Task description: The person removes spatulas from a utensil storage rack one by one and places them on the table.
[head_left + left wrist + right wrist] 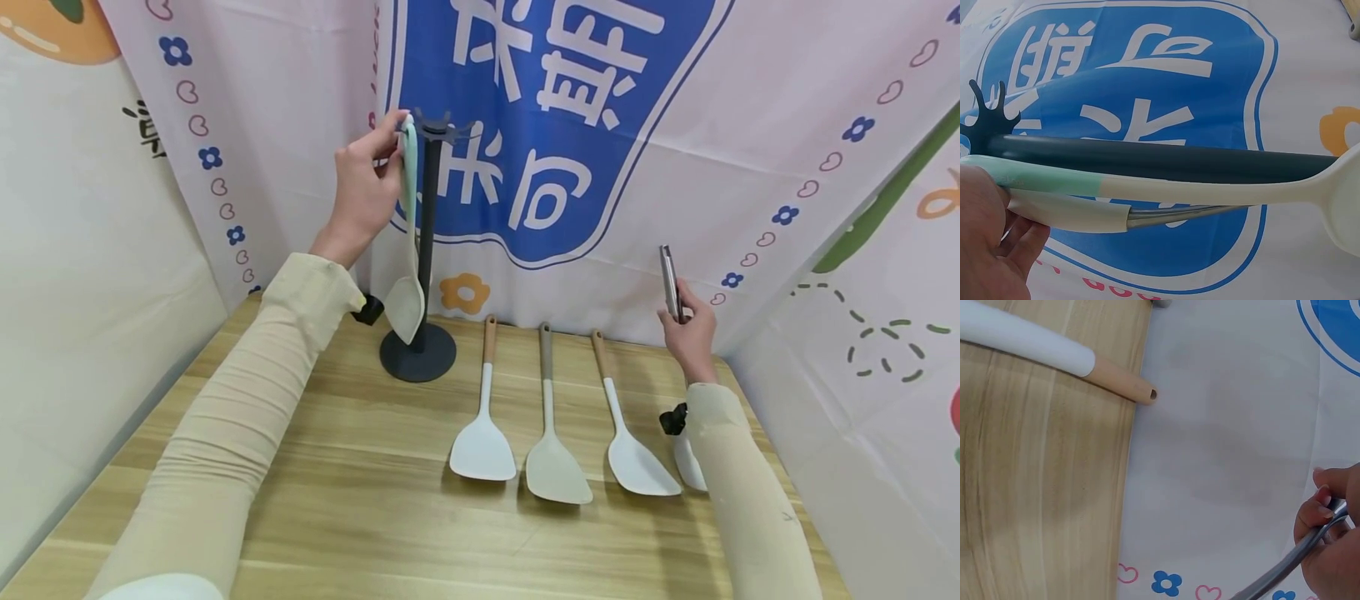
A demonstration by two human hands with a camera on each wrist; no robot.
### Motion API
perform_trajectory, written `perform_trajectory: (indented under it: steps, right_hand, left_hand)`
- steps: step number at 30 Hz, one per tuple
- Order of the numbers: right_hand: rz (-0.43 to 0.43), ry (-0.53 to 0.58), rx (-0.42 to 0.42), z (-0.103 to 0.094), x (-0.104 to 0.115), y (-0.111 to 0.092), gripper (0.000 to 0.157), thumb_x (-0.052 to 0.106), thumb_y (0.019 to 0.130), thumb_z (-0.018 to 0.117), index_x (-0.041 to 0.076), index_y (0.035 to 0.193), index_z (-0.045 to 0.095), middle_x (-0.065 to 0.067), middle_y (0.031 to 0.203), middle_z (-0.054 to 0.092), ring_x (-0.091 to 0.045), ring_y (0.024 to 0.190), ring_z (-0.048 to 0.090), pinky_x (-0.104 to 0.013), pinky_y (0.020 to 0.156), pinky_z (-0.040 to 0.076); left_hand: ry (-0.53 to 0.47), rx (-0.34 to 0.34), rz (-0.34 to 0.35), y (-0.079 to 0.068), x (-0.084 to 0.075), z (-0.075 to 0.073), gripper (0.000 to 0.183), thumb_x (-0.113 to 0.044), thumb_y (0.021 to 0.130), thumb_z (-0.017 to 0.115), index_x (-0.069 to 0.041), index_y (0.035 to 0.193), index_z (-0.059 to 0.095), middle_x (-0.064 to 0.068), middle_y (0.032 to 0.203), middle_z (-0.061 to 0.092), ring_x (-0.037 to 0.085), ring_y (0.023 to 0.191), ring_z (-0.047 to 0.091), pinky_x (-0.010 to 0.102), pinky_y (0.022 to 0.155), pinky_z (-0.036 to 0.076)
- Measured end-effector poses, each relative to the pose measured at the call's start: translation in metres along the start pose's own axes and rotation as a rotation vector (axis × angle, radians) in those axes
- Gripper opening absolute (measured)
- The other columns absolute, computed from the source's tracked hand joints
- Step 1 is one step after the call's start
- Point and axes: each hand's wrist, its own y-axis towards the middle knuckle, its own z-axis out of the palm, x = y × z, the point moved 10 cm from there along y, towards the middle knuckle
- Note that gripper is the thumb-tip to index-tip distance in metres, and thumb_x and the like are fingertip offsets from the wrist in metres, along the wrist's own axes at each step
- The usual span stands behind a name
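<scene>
In the head view my left hand (367, 179) pinches the top of a mint-handled, cream spoon (406, 308) beside the hooks of a black utensil stand (417, 365). The spoon hangs bowl down along the post; whether it sits on a hook cannot be told. Behind it in the left wrist view, a cream handle (1079, 211) with a metal shaft lies close to my fingers. Raised at the right, my right hand (692, 335) grips a slim silver metal utensil (669, 279). Its kind is unclear, and my hand hides part of it.
On the wooden table (360, 492) lie a white turner (483, 450), a beige turner (555, 471) and a white turner with a wooden handle (637, 462). A white utensil head (688, 467) shows partly behind my right sleeve. A printed curtain (637, 208) hangs behind.
</scene>
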Motion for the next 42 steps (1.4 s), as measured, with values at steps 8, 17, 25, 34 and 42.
perform_trajectory:
  steps: [8, 17, 25, 34, 42]
  right_hand:
    - [0.001, -0.050, -0.005, -0.001, -0.012, -0.004, 0.069, 0.003, 0.100, 0.064, 0.022, 0.162, 0.040, -0.023, 0.148, 0.057, -0.002, 0.076, 0.050, -0.006, 0.063, 0.047]
    - [0.044, -0.076, 0.020, -0.001, -0.024, -0.009, 0.070, 0.006, 0.102, 0.063, 0.025, 0.163, 0.036, -0.020, 0.152, 0.056, -0.008, 0.080, 0.051, -0.009, 0.062, 0.046]
    - [0.064, -0.061, 0.046, -0.001, -0.033, -0.014, 0.071, 0.004, 0.104, 0.060, 0.022, 0.165, 0.031, -0.021, 0.165, 0.044, -0.033, 0.124, 0.057, -0.002, 0.074, 0.046]
    - [0.041, -0.062, 0.028, -0.006, -0.040, -0.018, 0.070, 0.003, 0.102, 0.061, 0.020, 0.164, 0.034, -0.027, 0.151, 0.052, -0.013, 0.097, 0.056, -0.005, 0.068, 0.049]
    - [0.016, -0.087, 0.003, -0.011, -0.047, -0.022, 0.068, 0.003, 0.101, 0.063, 0.017, 0.162, 0.038, -0.026, 0.145, 0.058, -0.001, 0.077, 0.050, -0.007, 0.062, 0.047]
  left_hand:
    - [0.006, -0.002, 0.007, 0.000, -0.001, 0.000, 0.049, -0.001, 0.107, 0.053, -0.018, 0.153, 0.057, 0.014, 0.133, 0.075, 0.029, 0.117, 0.074, 0.031, 0.102, 0.062]
    - [0.004, 0.000, 0.005, 0.000, -0.001, 0.001, 0.049, -0.001, 0.107, 0.053, -0.019, 0.153, 0.057, 0.014, 0.132, 0.075, 0.029, 0.116, 0.074, 0.029, 0.101, 0.063]
    - [0.009, -0.004, 0.015, -0.001, 0.000, 0.000, 0.049, -0.001, 0.107, 0.052, -0.015, 0.154, 0.056, 0.015, 0.132, 0.075, 0.029, 0.115, 0.074, 0.030, 0.103, 0.062]
    - [0.018, -0.003, 0.002, 0.000, 0.001, 0.000, 0.049, -0.001, 0.108, 0.052, -0.016, 0.154, 0.055, 0.013, 0.134, 0.075, 0.027, 0.117, 0.074, 0.029, 0.103, 0.062]
    - [0.010, -0.004, -0.002, 0.000, 0.001, 0.000, 0.049, -0.001, 0.108, 0.052, -0.017, 0.154, 0.056, 0.013, 0.134, 0.075, 0.028, 0.118, 0.074, 0.030, 0.104, 0.062]
